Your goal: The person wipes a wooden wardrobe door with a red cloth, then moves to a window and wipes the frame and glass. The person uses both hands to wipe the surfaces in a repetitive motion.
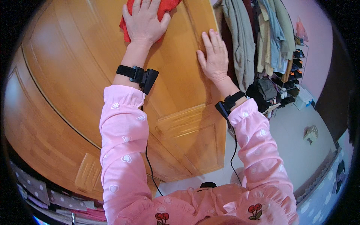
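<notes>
Left hand (144,24) flat over a red cloth (169,6) on a wooden door (176,80), toward twelve o'clock
The cloth lies directly under the left palm, the nearer hand, showing at nine and two o'clock around it; its long axis is impossible to tell, since the hand covers it and the view cuts it off above. The left fingers are slightly spread, thumb out, pressing rather than pinching, their tips out of view. From the right hand (215,56) the cloth sits toward ten o'clock; that hand holds no cloth, resting open by the door's free edge, fingers close together, thumb apart
</notes>
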{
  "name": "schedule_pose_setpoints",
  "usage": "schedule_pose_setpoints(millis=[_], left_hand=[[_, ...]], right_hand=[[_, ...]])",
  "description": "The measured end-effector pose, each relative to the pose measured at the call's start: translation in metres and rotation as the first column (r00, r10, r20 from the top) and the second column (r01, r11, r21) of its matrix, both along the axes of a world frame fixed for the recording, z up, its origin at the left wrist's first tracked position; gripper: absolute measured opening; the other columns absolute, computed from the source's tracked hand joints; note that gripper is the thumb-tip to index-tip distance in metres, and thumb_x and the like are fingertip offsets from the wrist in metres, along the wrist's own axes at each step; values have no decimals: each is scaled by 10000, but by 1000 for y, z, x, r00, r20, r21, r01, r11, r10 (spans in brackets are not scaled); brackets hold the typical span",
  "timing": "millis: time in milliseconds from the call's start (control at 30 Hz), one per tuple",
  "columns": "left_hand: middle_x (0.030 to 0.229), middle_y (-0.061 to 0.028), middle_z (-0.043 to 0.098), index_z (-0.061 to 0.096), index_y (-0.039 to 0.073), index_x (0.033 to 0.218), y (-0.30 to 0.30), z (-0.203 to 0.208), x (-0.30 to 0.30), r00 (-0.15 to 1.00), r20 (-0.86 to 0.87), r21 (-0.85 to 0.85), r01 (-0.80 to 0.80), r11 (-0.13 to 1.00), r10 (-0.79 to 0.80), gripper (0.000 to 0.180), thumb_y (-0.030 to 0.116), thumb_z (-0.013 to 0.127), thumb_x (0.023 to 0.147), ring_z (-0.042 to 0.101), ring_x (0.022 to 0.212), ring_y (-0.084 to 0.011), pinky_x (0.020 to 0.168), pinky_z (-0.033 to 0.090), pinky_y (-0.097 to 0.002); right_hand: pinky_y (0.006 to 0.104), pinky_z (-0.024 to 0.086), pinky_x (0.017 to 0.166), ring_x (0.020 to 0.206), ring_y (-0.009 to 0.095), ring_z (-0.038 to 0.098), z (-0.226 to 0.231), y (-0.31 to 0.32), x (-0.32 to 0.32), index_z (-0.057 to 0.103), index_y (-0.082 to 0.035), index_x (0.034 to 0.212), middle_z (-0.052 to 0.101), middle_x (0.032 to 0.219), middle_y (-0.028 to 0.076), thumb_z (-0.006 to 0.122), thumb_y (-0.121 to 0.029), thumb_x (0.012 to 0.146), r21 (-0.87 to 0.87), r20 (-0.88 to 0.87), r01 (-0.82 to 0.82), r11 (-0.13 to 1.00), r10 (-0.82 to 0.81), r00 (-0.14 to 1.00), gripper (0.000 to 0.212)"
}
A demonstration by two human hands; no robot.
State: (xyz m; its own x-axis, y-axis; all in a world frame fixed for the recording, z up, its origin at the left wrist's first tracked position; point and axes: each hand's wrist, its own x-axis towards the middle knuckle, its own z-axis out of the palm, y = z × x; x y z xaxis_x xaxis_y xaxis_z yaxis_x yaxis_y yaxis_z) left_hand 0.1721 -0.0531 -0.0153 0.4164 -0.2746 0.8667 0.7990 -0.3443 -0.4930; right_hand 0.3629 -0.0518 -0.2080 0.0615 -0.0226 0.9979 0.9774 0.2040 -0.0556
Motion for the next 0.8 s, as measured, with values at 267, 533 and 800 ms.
schedule_pose_setpoints(millis=[267, 533, 800], left_hand=[[1548, -10, 511, 520, 290, 1494, 11, -24, -102, 998, -35, 12, 50, 999, -49, 710, 378, 688, 809, 445, 1425, -227, 1171, 286, -583], [1553, -121, 484, 503, 145, 1495, 17, -46, -172, 995, 101, -20, 24, 1000, -22, 732, 306, 667, 800, 420, 1440, -326, 1182, 292, -546], [1534, -174, 492, 487, 73, 1495, 18, -68, -183, 969, 234, 9, 81, 997, -81, 727, 256, 650, 810, 437, 1422, -377, 1177, 313, -516]], right_hand=[[456, 299, 1212, 1522, 306, 324, 4, -2, -2, 410, -146, 1572, 357, 1638, 125, 678, -318, 926, 32, 36, -14, 999, 12, 999, 720], [450, 301, 1228, 1501, 355, 338, 4, 0, -1, 417, -91, 1552, 378, 1610, 175, 667, -239, 939, 30, 54, -1, 1000, 0, 999, 679], [551, 276, 1203, 1499, 309, 369, 11, -11, -19, 487, -118, 1513, 412, 1608, 138, 637, -208, 926, 25, 47, 119, 993, -120, 992, 613]])
